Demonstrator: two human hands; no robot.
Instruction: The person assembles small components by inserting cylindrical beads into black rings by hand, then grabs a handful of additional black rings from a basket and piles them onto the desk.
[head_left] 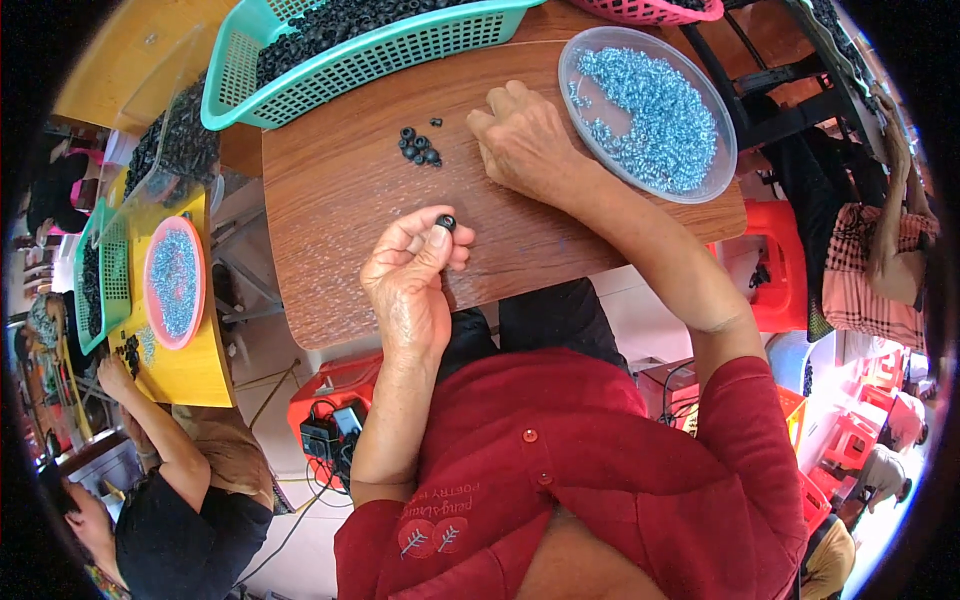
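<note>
Between the thumb and fingers of my left hand (412,285) is a small black ring-like part (446,222), its round opening facing up, held above the near side of the table. My right hand (522,142) is beside the round dish, knuckles up and fingers bent down toward the wood. Its fingertips are hidden, so whatever they pinch cannot be made out. A small pile of black parts (418,148) lies left of my right hand, with one loose black part (436,122) close by. Many shiny light-blue small pieces (655,120) fill much of the clear dish (727,150).
A teal plastic basket (330,90) of black parts stands along the brown table's (330,270) far edge. Behind the dish is a pink basket (650,12). At left, another person (180,500) works at a yellow table (200,370). Red stools (775,265) flank my table.
</note>
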